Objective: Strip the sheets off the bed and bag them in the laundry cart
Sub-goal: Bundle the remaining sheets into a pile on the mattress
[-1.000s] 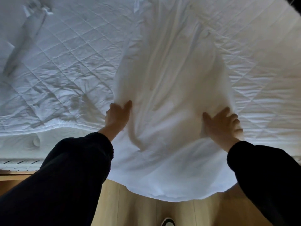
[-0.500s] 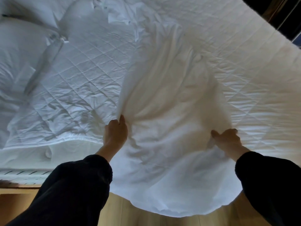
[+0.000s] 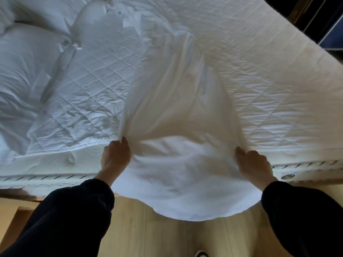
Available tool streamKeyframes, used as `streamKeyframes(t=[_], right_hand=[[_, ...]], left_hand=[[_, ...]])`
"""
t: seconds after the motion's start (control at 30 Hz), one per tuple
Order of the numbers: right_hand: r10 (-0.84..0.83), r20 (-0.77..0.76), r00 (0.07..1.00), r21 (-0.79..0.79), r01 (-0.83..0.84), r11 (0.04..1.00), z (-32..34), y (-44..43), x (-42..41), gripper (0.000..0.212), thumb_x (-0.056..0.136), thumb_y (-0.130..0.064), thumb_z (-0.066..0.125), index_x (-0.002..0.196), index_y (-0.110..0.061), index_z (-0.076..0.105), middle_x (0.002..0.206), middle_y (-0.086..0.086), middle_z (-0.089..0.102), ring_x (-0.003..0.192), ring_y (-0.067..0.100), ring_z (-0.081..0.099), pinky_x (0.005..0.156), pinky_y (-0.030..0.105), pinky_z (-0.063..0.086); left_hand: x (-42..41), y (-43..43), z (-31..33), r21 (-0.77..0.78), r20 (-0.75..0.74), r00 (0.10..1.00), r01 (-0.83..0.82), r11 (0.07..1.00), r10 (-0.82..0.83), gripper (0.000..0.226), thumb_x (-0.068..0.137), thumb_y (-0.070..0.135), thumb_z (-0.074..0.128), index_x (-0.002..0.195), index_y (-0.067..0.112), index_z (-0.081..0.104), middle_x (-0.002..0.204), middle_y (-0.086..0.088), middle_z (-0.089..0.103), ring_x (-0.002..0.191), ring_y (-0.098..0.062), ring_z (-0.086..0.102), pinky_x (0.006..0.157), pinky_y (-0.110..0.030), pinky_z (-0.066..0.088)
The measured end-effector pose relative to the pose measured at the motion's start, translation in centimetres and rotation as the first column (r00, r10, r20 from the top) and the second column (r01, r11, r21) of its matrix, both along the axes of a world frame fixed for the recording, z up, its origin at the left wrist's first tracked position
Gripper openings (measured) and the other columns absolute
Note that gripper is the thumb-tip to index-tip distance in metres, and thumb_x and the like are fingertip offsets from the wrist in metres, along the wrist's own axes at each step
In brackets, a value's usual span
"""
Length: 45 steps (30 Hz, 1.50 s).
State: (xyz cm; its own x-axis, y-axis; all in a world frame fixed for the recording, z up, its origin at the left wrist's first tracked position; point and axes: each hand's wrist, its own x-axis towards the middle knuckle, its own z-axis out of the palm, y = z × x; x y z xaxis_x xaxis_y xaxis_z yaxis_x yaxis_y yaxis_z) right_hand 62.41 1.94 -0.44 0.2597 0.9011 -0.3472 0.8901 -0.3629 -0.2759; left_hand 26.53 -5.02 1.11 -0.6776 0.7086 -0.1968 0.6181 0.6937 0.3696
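A loose white sheet [image 3: 178, 115] lies bunched in a long strip across the bed, and its near end hangs over the bed's edge toward the floor. My left hand [image 3: 115, 156] grips the sheet's left side at the mattress edge. My right hand [image 3: 252, 162] grips its right side, fingers curled into the cloth. Under the sheet lies the quilted white mattress pad [image 3: 269, 86]. No laundry cart is in view.
White pillows [image 3: 24, 71] are piled at the bed's far left. The mattress's piped side [image 3: 46, 178] runs along the near edge. Light wooden floor [image 3: 148, 236] lies below, with a shoe tip [image 3: 201, 254] at the bottom. A dark doorway or cabinet [image 3: 319, 23] stands at upper right.
Both hands have drawn the sheet toward me and down to the mattress edge. More of the sheet now hangs over the side. The view has tilted, showing more pillows.
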Motion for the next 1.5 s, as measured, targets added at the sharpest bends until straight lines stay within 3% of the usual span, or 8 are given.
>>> streamKeyframes(t=[0.33,0.5,0.67,0.8,1.0,1.2,1.37,1.5], right_hand=[[-0.08,-0.071,0.994,-0.14,0.069,0.988,-1.1,-6.4,-2.9,0.06,0.094,-0.021,0.046,0.139,0.006,0.018,0.129,0.028,0.05,0.118,0.044,0.05,0.096,0.045,0.04],[0.063,-0.172,0.983,0.09,-0.048,0.995,-1.0,-4.2,-5.3,0.044,0.091,-0.015,0.054,0.129,-0.004,0.034,0.124,0.024,0.051,0.112,0.041,0.052,0.089,0.042,0.041],[0.341,0.078,0.937,0.123,-0.349,0.929,-1.4,-1.8,-7.8,0.06,0.093,-0.038,0.055,0.145,-0.022,0.031,0.147,0.02,0.026,0.134,0.037,0.03,0.105,0.046,0.03],[0.611,0.102,0.785,-0.019,-0.613,0.79,-2.8,-1.1,-9.1,0.065,0.096,-0.053,0.039,0.151,-0.034,0.01,0.16,0.006,-0.008,0.147,0.029,-0.004,0.115,0.05,0.009],[0.609,0.253,0.752,-0.067,-0.614,0.786,-4.9,-1.9,-6.9,0.073,0.096,-0.06,0.019,0.153,-0.019,-0.004,0.16,0.013,-0.011,0.147,0.032,-0.008,0.117,0.052,0.001],[0.055,-0.036,0.998,0.258,-0.044,0.965,-5.1,-4.4,-8.2,0.064,0.092,-0.038,0.052,0.143,-0.012,0.023,0.155,0.021,0.011,0.143,0.037,0.01,0.109,0.059,0.016],[-0.254,-0.339,0.906,0.227,0.341,0.912,-5.5,-6.0,-6.7,0.069,0.086,-0.022,0.064,0.14,-0.002,0.025,0.139,0.02,0.032,0.127,0.038,0.033,0.102,0.052,0.033],[-0.489,-0.584,0.648,-0.087,0.549,0.831,-6.2,-6.3,-6.0,0.06,0.086,-0.017,0.063,0.135,-0.003,0.031,0.121,0.008,0.047,0.109,0.028,0.047,0.098,0.04,0.039]], left_hand=[[-2.8,-6.6,-0.5,-0.122,0.063,0.998,0.008,0.993,0.0,0.046,0.102,0.029,0.03,0.116,-0.006,0.055,0.12,-0.031,0.056,0.11,-0.044,0.051,0.077,-0.036,0.032],[-2.4,-6.4,-1.6,-0.026,0.181,0.977,-0.108,0.994,0.111,0.032,0.096,0.016,0.043,0.121,-0.005,0.043,0.122,-0.03,0.053,0.109,-0.045,0.05,0.075,-0.037,0.032],[-3.0,-4.3,-2.0,0.139,0.141,0.983,-0.136,0.981,0.116,0.073,0.089,0.021,0.061,0.146,0.006,0.019,0.134,-0.027,0.042,0.12,-0.044,0.046,0.095,-0.047,0.039],[-3.3,-3.0,-3.3,-0.142,-0.119,0.928,0.335,0.932,-0.352,0.068,0.097,0.047,0.041,0.152,0.035,0.003,0.158,-0.019,0.001,0.144,-0.037,0.011,0.116,-0.05,0.014],[-5.3,-5.2,-6.3,-0.358,0.01,0.952,0.29,0.888,-0.307,0.064,0.098,0.055,0.019,0.148,0.039,-0.017,0.16,-0.01,-0.014,0.147,-0.026,-0.011,0.117,-0.054,0.002],[-3.2,-6.2,-4.5,0.202,0.144,0.989,0.003,0.979,-0.032,0.083,0.086,0.031,0.067,0.149,0.012,0.018,0.14,-0.017,0.043,0.125,-0.035,0.044,0.096,-0.043,0.039],[-3.6,-8.2,-5.6,0.177,0.352,0.921,-0.242,0.954,0.169,0.064,0.077,0.028,0.077,0.126,-0.002,0.047,0.114,-0.016,0.061,0.103,-0.031,0.06,0.074,-0.03,0.042],[-3.3,-9.1,-6.6,0.169,0.372,0.918,-0.211,0.963,0.136,0.051,0.074,0.032,0.081,0.108,0.0,0.06,0.096,-0.009,0.066,0.087,-0.026,0.061,0.067,-0.028,0.042]])
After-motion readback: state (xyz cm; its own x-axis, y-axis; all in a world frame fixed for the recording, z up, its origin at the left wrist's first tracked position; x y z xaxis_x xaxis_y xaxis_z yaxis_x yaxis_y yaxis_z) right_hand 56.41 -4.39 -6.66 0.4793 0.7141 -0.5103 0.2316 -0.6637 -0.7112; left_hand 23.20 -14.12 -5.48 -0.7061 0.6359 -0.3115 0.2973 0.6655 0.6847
